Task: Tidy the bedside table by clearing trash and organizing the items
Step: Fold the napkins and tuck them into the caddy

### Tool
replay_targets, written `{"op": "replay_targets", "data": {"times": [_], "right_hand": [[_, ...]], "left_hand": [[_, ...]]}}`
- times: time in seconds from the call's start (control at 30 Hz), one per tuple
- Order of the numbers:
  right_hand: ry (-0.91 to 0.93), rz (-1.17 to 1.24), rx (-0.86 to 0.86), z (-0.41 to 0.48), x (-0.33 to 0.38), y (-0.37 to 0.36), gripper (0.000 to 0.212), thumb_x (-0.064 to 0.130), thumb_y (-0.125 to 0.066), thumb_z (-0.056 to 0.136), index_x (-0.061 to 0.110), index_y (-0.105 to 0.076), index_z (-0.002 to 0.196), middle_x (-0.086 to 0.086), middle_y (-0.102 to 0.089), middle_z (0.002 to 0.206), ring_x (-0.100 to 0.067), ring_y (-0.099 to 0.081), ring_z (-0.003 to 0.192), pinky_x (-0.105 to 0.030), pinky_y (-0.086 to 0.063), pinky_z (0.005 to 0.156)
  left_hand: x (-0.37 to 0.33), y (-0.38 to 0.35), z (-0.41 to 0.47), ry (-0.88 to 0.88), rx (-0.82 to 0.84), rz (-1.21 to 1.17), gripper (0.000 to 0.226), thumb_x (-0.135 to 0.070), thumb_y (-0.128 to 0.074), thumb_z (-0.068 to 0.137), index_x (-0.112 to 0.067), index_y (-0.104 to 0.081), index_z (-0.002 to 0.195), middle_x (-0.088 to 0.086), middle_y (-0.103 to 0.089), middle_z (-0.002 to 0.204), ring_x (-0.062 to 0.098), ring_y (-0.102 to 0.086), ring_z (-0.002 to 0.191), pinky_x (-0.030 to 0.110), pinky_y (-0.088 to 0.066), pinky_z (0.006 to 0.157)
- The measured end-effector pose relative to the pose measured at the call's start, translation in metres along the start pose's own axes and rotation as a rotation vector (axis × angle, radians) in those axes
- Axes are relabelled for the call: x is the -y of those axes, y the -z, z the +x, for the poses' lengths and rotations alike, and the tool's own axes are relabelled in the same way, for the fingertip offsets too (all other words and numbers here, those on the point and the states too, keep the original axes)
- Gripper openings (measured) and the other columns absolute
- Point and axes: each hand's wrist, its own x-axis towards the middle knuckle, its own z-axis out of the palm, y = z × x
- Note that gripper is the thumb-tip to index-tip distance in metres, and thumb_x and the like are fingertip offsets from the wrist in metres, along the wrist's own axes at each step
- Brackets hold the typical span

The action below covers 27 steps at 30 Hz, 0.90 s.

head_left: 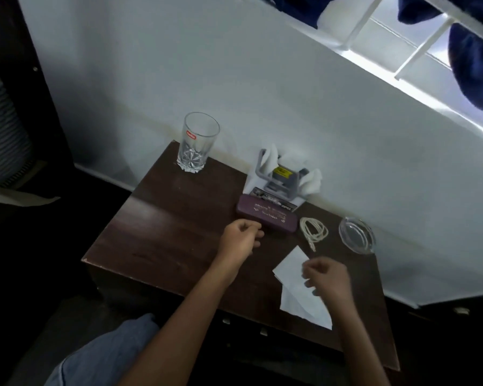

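Note:
On the dark wooden bedside table (162, 232) lies a purple case (265, 217) with pale lettering. My left hand (241, 238) rests just in front of its near left end, fingers curled, touching or almost touching it. My right hand (328, 277) hovers over white paper sheets (293, 271) near the front right, fingers loosely curled, blurred; whether it pinches the paper I cannot tell. A coiled white cable (314, 232) lies right of the case. A clear glass ashtray (357, 234) sits further right.
An empty drinking glass (197, 143) stands at the table's back left corner. A grey holder (283, 176) with white tissues and a yellow-labelled item stands against the white wall behind the case. My knee in blue jeans (103, 355) is at lower left.

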Motion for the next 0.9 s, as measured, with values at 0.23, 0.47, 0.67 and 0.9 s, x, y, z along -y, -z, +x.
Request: {"op": "replay_targets", "data": {"times": [0.23,0.47,0.67,0.9], "right_hand": [[0.201,-0.382,-0.005,0.002,-0.019,-0.035,0.009,0.017,-0.058,0.083,0.014,-0.065,0.078,0.001,-0.059,0.090,-0.015,-0.057,0.082,-0.031,-0.044,0.065],[0.166,-0.207,0.080,0.010,-0.015,-0.026,0.020,0.004,-0.058,0.081,0.010,-0.068,0.065,0.008,-0.065,0.069,-0.008,-0.061,0.070,-0.033,-0.053,0.068],[0.141,0.030,0.144,0.001,0.012,0.005,0.015,0.002,-0.068,0.076,0.009,-0.070,0.063,0.004,-0.064,0.062,-0.006,-0.058,0.060,-0.021,-0.047,0.056],[0.082,0.259,0.140,-0.002,0.024,-0.002,0.015,0.001,-0.068,0.073,0.008,-0.065,0.060,-0.008,-0.064,0.062,-0.014,-0.060,0.061,-0.027,-0.046,0.066]], "left_hand": [[0.009,-0.012,0.000,-0.035,-0.011,0.097,0.017,-0.016,-0.045,0.095,-0.018,-0.061,0.096,-0.004,-0.066,0.090,0.009,-0.060,0.076,0.023,-0.043,0.065],[0.014,-0.008,0.007,-0.042,-0.027,0.185,0.016,-0.016,-0.045,0.095,-0.017,-0.061,0.097,-0.003,-0.067,0.093,0.012,-0.061,0.081,0.023,-0.045,0.068],[0.019,-0.006,0.006,0.025,0.084,0.148,0.023,-0.019,-0.045,0.096,-0.014,-0.063,0.110,0.002,-0.070,0.105,0.017,-0.066,0.095,0.028,-0.051,0.078],[0.029,-0.024,0.000,0.196,0.333,-0.049,0.050,-0.053,-0.038,0.093,-0.014,-0.062,0.113,0.008,-0.067,0.112,0.022,-0.063,0.104,0.035,-0.050,0.089]]}}
